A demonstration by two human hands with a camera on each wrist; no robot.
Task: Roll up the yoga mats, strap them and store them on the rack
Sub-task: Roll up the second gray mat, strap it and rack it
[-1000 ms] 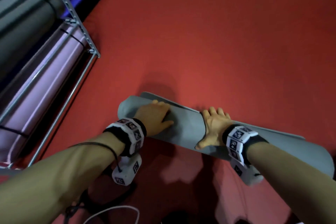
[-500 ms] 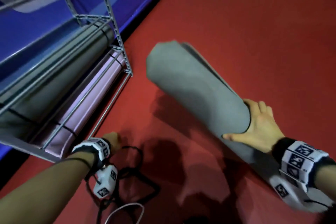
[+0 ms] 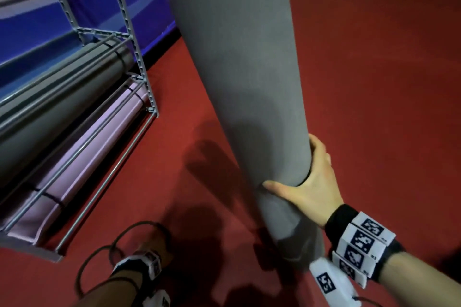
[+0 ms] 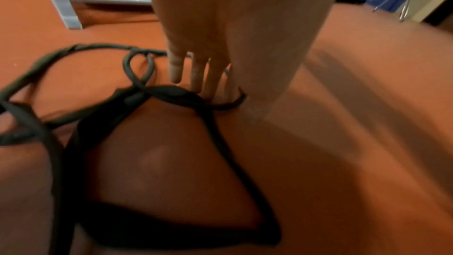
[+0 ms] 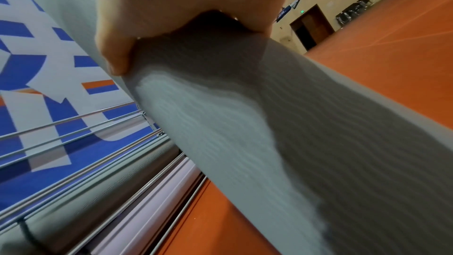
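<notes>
A rolled grey yoga mat (image 3: 237,70) stands tilted up off the red floor, its top end near the camera. My right hand (image 3: 303,182) grips it low down, thumb on the near side and fingers round the back; in the right wrist view the thumb presses the grey mat (image 5: 269,143). Black straps (image 3: 99,252) lie in loose loops on the floor at the bottom left. My left hand (image 3: 152,244) reaches down to them, and in the left wrist view the left hand (image 4: 220,96) pinches a black strap (image 4: 171,92) between fingertips and thumb; this view is blurred.
A grey metal rack (image 3: 139,57) stands at the left against a blue wall. A strapped grey mat (image 3: 62,87) lies on its middle shelf and a strapped pink mat (image 3: 82,152) on the bottom one. Red floor (image 3: 374,82) stretches to the right.
My left hand left the mat and went down to the straps on the floor. My right hand has tipped the grey roll from lying flat to nearly upright.
</notes>
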